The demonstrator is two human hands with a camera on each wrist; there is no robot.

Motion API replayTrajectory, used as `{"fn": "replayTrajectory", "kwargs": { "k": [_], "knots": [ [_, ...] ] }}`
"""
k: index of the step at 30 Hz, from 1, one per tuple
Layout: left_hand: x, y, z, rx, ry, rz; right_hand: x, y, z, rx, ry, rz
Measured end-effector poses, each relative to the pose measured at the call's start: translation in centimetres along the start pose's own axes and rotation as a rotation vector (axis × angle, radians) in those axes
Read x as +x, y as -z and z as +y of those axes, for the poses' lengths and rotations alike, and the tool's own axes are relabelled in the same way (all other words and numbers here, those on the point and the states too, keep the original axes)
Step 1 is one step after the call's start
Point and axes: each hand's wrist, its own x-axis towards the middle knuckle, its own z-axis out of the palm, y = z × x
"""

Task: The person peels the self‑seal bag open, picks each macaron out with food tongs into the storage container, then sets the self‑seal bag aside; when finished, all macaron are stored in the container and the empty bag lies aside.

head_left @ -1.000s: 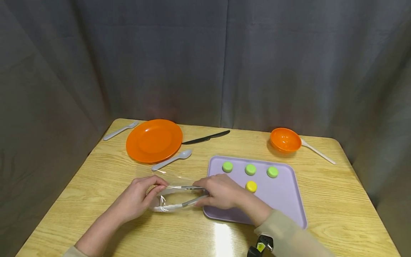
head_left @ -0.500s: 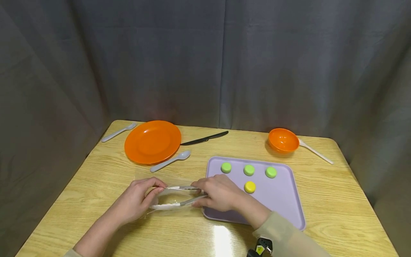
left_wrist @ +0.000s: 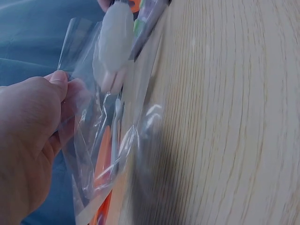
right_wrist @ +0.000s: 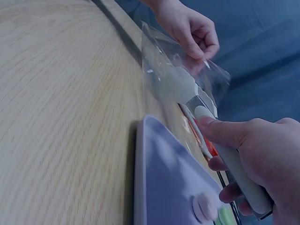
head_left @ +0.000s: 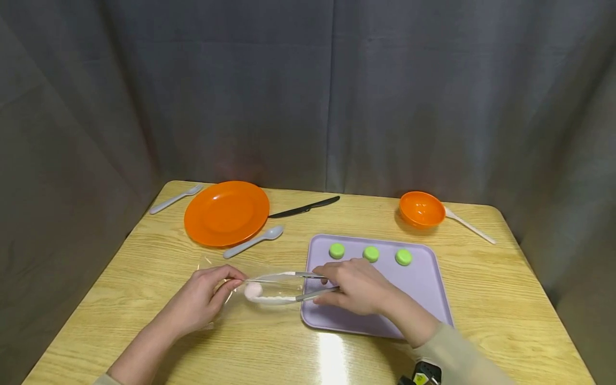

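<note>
My left hand [head_left: 204,294] pinches the edge of a clear plastic bag [left_wrist: 84,159] between thumb and fingers, over the table left of the tray. With my right hand [head_left: 358,286] I grip metal tongs [head_left: 315,294] with white scalloped tips, pointing left into the bag's mouth. Their arms are spread apart. A pale pink macaron [head_left: 253,290] shows at the far end of the tips, overlapping the bag. On the lilac tray [head_left: 346,320], three green macarons [head_left: 370,254] sit in a back row. Another pale macaron [right_wrist: 205,206] appears on the tray in the right wrist view.
Behind the bag are an orange plate [head_left: 226,214], a grey spoon [head_left: 255,242], a fork [head_left: 175,199] and a black knife [head_left: 304,207]. An orange bowl [head_left: 422,209] with a white utensil [head_left: 470,225] beside it is at the back right. Grey curtains [head_left: 250,96] surround the table.
My right hand and the tongs have drawn back to the right, and the hand now covers the yellow macaron. The pink macaron has come into sight by the tips. My left hand keeps its pinch.
</note>
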Motion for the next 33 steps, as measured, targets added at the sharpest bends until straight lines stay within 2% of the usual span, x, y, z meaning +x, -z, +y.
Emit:
{"fn": "replayTrajectory", "kwargs": {
  "k": [8, 21, 29, 33],
  "knots": [
    [-0.2, 0.3, -0.1, 0.010, 0.029, -0.015, -3.5, 1.7, 1.4, -0.024, -0.074, 0.026],
    [0.2, 0.1, -0.5, 0.001, -0.025, -0.003, -10.4, 4.8, 3.7, -0.085, -0.166, 0.132],
    [0.1, 0.1, -0.6, 0.007, -0.018, -0.008, -15.1, 6.7, 4.8, -0.139, -0.272, 0.202],
    [0.1, 0.1, -0.6, 0.014, -0.006, -0.013, -17.1, 7.2, 5.3, -0.132, -0.305, 0.218]
  ]
}}
